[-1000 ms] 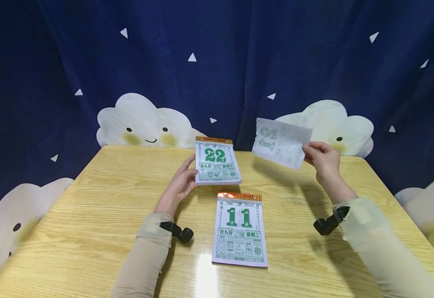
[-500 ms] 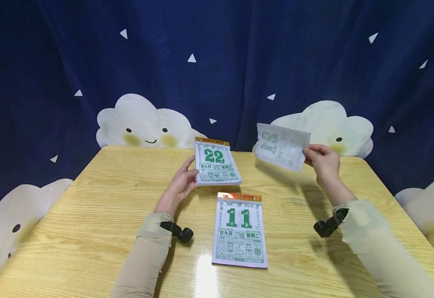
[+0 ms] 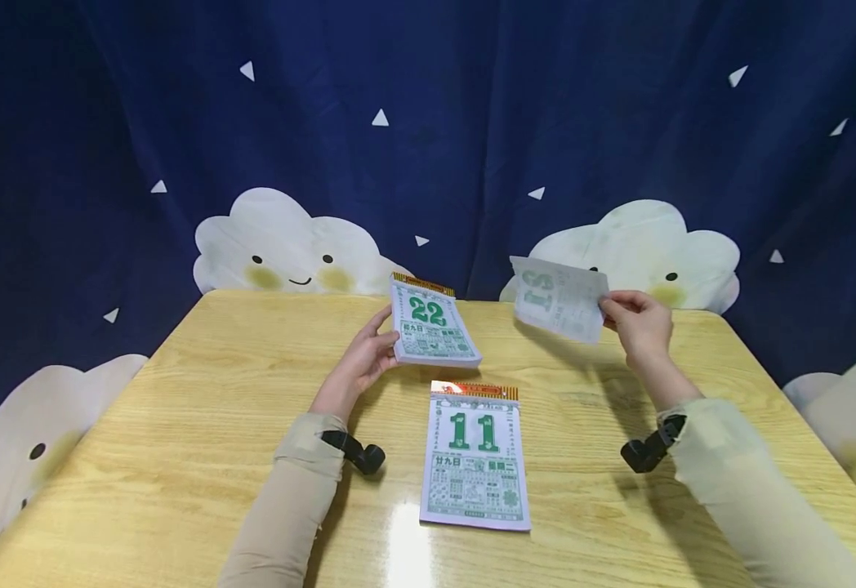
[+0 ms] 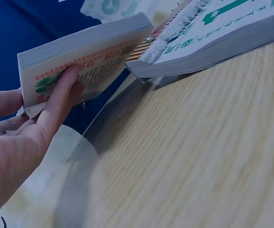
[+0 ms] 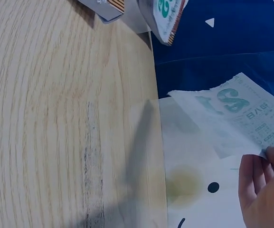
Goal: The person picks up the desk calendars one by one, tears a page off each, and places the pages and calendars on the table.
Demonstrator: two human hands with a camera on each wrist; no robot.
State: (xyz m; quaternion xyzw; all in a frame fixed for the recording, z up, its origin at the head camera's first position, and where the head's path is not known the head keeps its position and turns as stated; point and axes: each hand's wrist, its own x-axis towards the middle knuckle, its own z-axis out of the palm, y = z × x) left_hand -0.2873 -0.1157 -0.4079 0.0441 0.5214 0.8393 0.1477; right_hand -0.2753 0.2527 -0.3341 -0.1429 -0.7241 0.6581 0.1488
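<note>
My left hand [image 3: 366, 358] grips a thick tear-off calendar [image 3: 434, 322] by its left edge, thumb at the front and fingers behind. Its top page reads 22 in green, and the pad tilts above the table. The left wrist view shows its printed back cover [image 4: 96, 59] with a finger stretched across it. My right hand [image 3: 643, 328] pinches one corner of a loose calendar page [image 3: 560, 300], whose green print shows faintly through the thin paper. One ragged edge of the page [image 5: 250, 111] points away from the hand. A second tear-off calendar [image 3: 474, 465], showing 11, lies flat nearer me.
Both calendars rest on or over a light wooden table [image 3: 200, 425]. Behind its far edge hangs a dark blue curtain [image 3: 428, 147] with white triangles and smiling clouds. Each wrist wears a black strap with a small camera.
The loose page has come down slightly in my right hand and swung a little to the right. The calendar in my left hand has turned and tipped back slightly. The flat calendar stays put.
</note>
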